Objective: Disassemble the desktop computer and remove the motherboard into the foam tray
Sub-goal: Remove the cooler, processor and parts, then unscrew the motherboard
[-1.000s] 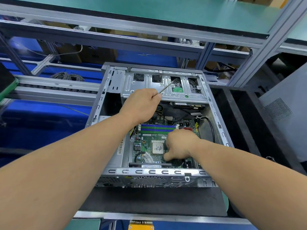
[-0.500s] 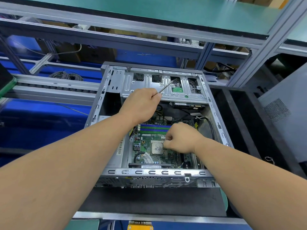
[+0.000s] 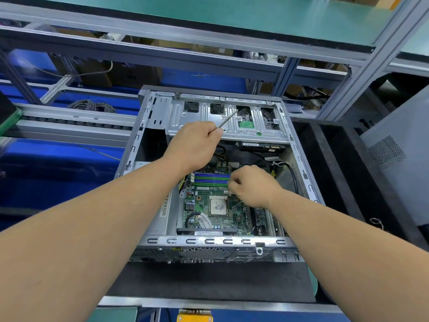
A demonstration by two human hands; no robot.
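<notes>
Left hand grips a thin metal rod pointing toward 1 o'clock; right hand pinches something small, unidentifiable, over the motherboard inside the open computer case

Both bare forearms reached forward from the bottom corners. The left hand was farther out, knuckles up, fingers curled into a fist round a thin metal rod. The right hand sat nearer and lower, fingers bent inward, fingertips pinched together toward the left.
</notes>
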